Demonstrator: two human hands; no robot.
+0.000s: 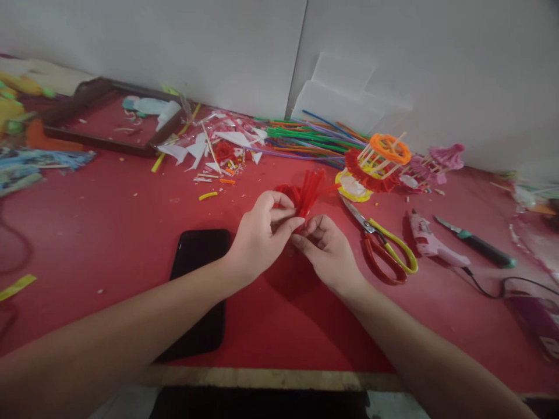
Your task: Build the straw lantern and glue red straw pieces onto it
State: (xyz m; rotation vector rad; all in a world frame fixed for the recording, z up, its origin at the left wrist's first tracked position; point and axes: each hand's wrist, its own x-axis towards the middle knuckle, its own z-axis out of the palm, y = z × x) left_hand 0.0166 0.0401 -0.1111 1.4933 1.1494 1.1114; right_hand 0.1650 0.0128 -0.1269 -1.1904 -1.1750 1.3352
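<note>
Where the near edge of the red table (271, 346) runs in front of me, a black phone (203, 250) lies left of centre, partly covered by my left forearm. A purple device (535, 320) sits toward the near right corner. Mid-table: my left grip (273, 224) holds a red bundle (310, 189), pinched between thumb and fingers, strands fanning upward. My right grip (323, 244) is narrow, fingers bent, tips at the bundle's lower end; cannot tell whether they pinch it. More red fuzz shows just behind my left grip; cannot tell if joined to the bundle.

Toward the right edge, in order: scissors (369, 227) with red and yellow handles, pink glue gun (432, 240), dark-handled knife (484, 247). Farther back, right of centre: stick model (378, 160) with orange, red and yellow rings, a pink model (437, 166) just beside it. Left of centre: heap of scraps (231, 138). Dark tray (100, 142) toward the far left corner; coloured stems (305, 139) along the far edge.
</note>
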